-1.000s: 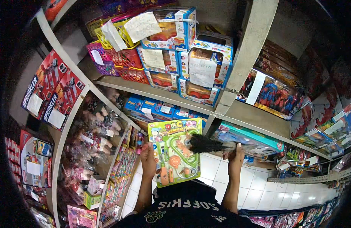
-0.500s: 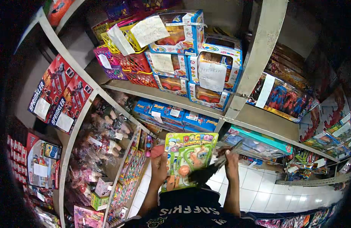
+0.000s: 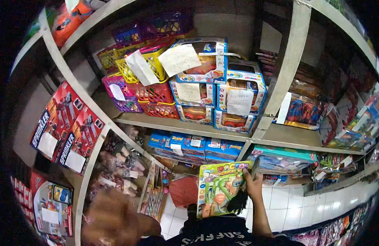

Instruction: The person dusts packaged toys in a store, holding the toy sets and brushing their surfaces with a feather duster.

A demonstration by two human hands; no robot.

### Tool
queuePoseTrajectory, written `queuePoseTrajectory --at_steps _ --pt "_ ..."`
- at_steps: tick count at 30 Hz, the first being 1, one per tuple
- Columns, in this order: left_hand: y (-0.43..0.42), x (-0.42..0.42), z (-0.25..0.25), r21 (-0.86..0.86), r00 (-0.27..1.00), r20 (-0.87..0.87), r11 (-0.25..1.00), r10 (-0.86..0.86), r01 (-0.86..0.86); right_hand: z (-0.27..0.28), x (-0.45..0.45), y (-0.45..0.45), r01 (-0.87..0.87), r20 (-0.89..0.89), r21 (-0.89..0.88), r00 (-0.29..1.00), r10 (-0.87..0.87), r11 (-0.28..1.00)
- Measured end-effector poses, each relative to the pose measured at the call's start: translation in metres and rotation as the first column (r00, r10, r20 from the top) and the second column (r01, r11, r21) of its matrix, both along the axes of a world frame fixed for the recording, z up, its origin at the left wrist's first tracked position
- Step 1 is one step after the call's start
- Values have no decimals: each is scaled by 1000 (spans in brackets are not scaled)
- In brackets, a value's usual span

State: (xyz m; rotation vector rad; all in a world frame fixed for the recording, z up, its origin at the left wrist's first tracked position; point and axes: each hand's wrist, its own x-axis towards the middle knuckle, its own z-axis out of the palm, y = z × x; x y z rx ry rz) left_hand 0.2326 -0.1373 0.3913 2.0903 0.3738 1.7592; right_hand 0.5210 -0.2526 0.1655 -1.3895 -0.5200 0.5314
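My right hand [image 3: 251, 184] is closed around the right edge of a green and yellow carded doctor toy set [image 3: 216, 192], which is upright in front of my chest. The same hand holds a duster with black strands [image 3: 238, 203], which hang over the card's lower right. My left hand [image 3: 113, 215] is low on the left, apart from the card and near the shelf of bagged dolls [image 3: 123, 164]. Motion smears its fingers, so I cannot tell what they hold, if anything.
Boxed toys [image 3: 197, 92] and plastic baskets [image 3: 156, 92] stand on the shelf [image 3: 177, 126] ahead. Blue boxes [image 3: 185, 143] sit below it. Red Sprinkler boxes [image 3: 66, 127] are at left. A metal post [image 3: 288, 61] rises at right. A red object [image 3: 183, 192] is near white floor tiles [image 3: 288, 201].
My left hand has let go of the card and swung down to the left. The card has moved right and lower, with my right hand now gripping its edge. The view has shifted upward.
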Motion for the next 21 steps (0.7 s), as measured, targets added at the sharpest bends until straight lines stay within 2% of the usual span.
queuePoseTrajectory --at_steps 2,3,5,6,8,9,12,15,16,21 --pt "-7 -27 28 283 995 1 954 -103 98 -9 -6 -1 27 112 -114 994 -14 993" --pt "-9 -36 36 352 989 -15 925 -149 145 -19 -13 3 26 42 -58 999 -24 998" --pt "-9 -46 46 428 977 -28 881 -210 201 20 -45 10 75 11 -94 997 -74 993" --pt "-7 -53 48 441 975 -31 872 -222 213 -5 -48 14 71 -58 -53 996 -74 996" --pt "-2 -64 50 452 966 -35 858 -257 244 14 -72 25 78 -28 63 997 -77 995" --pt "1 -69 53 467 961 -34 846 -275 259 15 -82 30 135 -2 75 991 -135 988" --pt "10 -89 54 469 945 -20 831 -327 297 -1 -91 28 54 51 -1 997 -54 999" --pt "18 -108 53 482 933 -12 815 -360 321 4 -108 29 97 114 -64 989 -89 993" --pt "19 -115 51 479 929 -11 813 -371 331 12 -117 32 113 62 -52 992 -109 992" --pt "26 -151 50 499 920 -5 797 -391 341 -7 -139 29 48 76 -117 996 -40 992"
